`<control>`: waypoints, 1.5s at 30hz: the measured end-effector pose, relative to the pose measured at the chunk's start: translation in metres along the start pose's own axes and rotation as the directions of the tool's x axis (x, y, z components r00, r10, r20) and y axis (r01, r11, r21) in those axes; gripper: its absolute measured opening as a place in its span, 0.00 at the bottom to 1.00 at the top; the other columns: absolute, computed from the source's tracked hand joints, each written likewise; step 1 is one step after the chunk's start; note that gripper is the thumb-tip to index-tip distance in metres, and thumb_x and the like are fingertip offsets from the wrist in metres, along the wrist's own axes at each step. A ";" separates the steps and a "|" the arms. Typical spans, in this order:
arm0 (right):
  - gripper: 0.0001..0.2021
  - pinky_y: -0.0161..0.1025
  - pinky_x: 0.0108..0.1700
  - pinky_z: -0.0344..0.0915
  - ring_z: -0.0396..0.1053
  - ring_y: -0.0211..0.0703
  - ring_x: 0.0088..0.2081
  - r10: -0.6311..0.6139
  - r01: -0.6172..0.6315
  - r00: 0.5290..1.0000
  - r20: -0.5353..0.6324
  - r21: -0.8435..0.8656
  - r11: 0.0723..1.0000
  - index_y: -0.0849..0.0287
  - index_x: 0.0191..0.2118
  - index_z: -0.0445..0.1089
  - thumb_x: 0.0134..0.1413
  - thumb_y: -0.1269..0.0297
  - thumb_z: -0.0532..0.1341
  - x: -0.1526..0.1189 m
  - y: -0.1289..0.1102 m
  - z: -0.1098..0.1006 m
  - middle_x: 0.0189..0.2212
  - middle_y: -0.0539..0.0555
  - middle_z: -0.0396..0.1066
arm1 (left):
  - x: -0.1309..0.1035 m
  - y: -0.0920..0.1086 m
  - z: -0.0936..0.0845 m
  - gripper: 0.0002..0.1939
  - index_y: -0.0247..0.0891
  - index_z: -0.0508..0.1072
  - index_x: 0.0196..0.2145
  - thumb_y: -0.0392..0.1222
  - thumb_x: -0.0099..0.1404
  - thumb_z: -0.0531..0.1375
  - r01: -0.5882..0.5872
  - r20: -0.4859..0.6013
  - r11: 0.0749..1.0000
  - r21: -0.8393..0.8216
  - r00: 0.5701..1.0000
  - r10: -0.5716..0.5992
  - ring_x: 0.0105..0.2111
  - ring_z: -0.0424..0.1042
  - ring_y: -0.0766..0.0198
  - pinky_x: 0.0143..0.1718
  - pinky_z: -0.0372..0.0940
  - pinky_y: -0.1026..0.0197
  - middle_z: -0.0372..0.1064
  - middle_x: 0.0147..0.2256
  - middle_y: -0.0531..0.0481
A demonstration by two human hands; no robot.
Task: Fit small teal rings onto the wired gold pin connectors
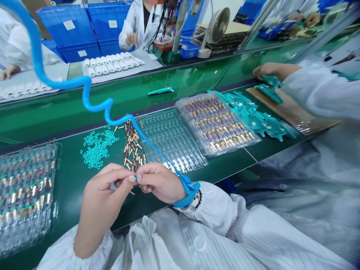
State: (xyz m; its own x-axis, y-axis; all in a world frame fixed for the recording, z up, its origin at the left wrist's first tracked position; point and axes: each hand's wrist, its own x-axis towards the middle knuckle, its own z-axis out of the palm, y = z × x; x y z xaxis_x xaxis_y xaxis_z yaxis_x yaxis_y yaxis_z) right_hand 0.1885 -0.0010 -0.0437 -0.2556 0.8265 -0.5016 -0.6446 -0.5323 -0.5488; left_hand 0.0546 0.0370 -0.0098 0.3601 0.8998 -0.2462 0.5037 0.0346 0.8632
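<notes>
My left hand (108, 191) and my right hand (160, 182) meet fingertip to fingertip above the table's front edge, both closed in a pinch. Between the fingertips shows a small teal piece (137, 176), mostly covered; its colour matches the loose teal square rings (97, 148) piled just beyond my left hand. Behind my fingers lies a heap of small brass cylinders with red wires (133, 146). Whether a brass cylinder is also inside the pinch is hidden. A blue coiled cord runs to the blue wrist strap (185, 193) on my right wrist.
A clear compartment tray (174, 138) lies beyond my right hand, beside stacked trays of brass parts (219, 123). Another filled tray (25, 187) is at left. Teal casings (255, 116) lie at right, near a co-worker's hand (270, 70). The blue cord (95, 107) crosses overhead.
</notes>
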 end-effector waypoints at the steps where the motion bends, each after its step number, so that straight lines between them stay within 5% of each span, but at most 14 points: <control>1: 0.04 0.30 0.19 0.42 0.50 0.26 0.15 0.005 -0.006 1.000 -0.017 -0.014 1.000 0.63 0.17 0.65 0.34 0.69 0.60 0.001 -0.001 -0.002 0.11 0.43 0.57 | 0.005 0.002 0.001 0.07 0.41 0.73 0.21 0.44 0.53 0.58 -0.030 0.014 0.999 0.038 0.999 0.029 0.26 0.64 0.64 0.25 0.56 0.64 0.67 0.25 0.51; 5: 0.07 0.31 0.30 0.55 0.61 0.29 0.25 -0.117 0.102 0.968 -0.222 -0.077 0.992 0.63 0.26 0.69 0.33 0.69 0.62 0.009 -0.014 -0.017 0.20 0.46 0.66 | 0.043 0.012 0.007 0.10 0.40 0.71 0.20 0.43 0.55 0.55 -0.193 0.057 0.960 0.203 0.981 0.185 0.25 0.63 0.66 0.26 0.56 0.65 0.66 0.24 0.52; 9: 0.11 0.34 0.35 0.56 0.63 0.33 0.30 -0.274 0.234 0.851 -0.448 -0.144 0.961 0.61 0.32 0.70 0.36 0.67 0.62 0.013 -0.035 -0.043 0.28 0.49 0.68 | 0.113 0.013 0.022 0.10 0.37 0.71 0.24 0.43 0.54 0.53 -0.186 0.018 0.937 0.297 0.982 0.189 0.24 0.62 0.68 0.28 0.55 0.65 0.66 0.23 0.53; 15: 0.06 0.35 0.32 0.55 0.60 0.32 0.26 -0.304 0.255 0.839 -0.452 -0.167 0.952 0.62 0.25 0.69 0.38 0.65 0.61 0.005 -0.050 -0.074 0.22 0.48 0.65 | 0.211 -0.011 0.059 0.14 0.32 0.73 0.26 0.42 0.51 0.51 -0.161 0.104 0.935 0.316 0.985 0.134 0.23 0.63 0.67 0.25 0.55 0.66 0.68 0.22 0.51; 25: 0.04 0.35 0.31 0.56 0.60 0.31 0.25 -0.264 0.178 0.868 -0.421 -0.233 0.956 0.61 0.25 0.69 0.41 0.67 0.60 0.000 -0.057 -0.094 0.22 0.48 0.65 | 0.254 -0.025 0.091 0.14 0.32 0.75 0.26 0.41 0.50 0.51 -0.132 0.169 0.864 0.486 0.984 0.055 0.23 0.65 0.64 0.25 0.54 0.65 0.69 0.22 0.47; 30: 0.05 0.33 0.28 0.55 0.58 0.30 0.22 -0.194 0.071 0.894 -0.404 -0.301 0.951 0.61 0.28 0.70 0.40 0.68 0.60 -0.003 -0.057 -0.093 0.21 0.47 0.66 | 0.234 -0.005 0.069 0.18 0.31 0.75 0.35 0.45 0.54 0.52 -0.127 0.140 0.838 0.531 0.988 0.061 0.32 0.68 0.59 0.32 0.57 0.62 0.72 0.32 0.44; 35: 0.08 0.31 0.26 0.56 0.61 0.31 0.23 -0.043 -0.074 0.967 -0.251 -0.435 0.897 0.63 0.30 0.70 0.39 0.68 0.61 -0.004 -0.045 -0.077 0.23 0.49 0.68 | 0.152 0.018 0.010 0.24 0.34 0.73 0.41 0.52 0.60 0.47 -0.092 0.002 0.852 0.516 0.994 0.106 0.29 0.66 0.66 0.31 0.55 0.64 0.70 0.31 0.53; 40: 0.08 0.30 0.30 0.59 0.66 0.33 0.27 0.023 -0.032 0.999 -0.024 -0.855 0.518 0.62 0.29 0.73 0.39 0.72 0.58 -0.006 -0.023 -0.060 0.24 0.49 0.71 | 0.060 0.001 -0.021 0.17 0.42 0.74 0.37 0.52 0.56 0.53 0.152 -0.313 0.830 0.537 0.949 0.029 0.27 0.67 0.64 0.28 0.56 0.63 0.71 0.28 0.53; 45: 0.10 0.30 0.30 0.58 0.68 0.35 0.28 -0.011 -0.058 0.998 -0.059 -0.992 0.110 0.58 0.30 0.73 0.41 0.73 0.55 -0.011 0.004 -0.042 0.25 0.49 0.72 | 0.015 -0.043 -0.027 0.16 0.42 0.75 0.34 0.52 0.55 0.54 0.274 -0.219 0.840 0.468 0.957 -0.189 0.29 0.69 0.63 0.30 0.60 0.62 0.73 0.30 0.52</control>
State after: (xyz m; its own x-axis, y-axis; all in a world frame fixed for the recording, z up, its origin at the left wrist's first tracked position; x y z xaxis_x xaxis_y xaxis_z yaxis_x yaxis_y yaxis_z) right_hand 0.2187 -0.0196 -0.0686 -0.2052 0.8201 -0.5342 0.6585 -0.2881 -0.6952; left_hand 0.0169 0.0607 -0.0383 0.0769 0.9500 -0.3025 0.8892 0.0719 0.4519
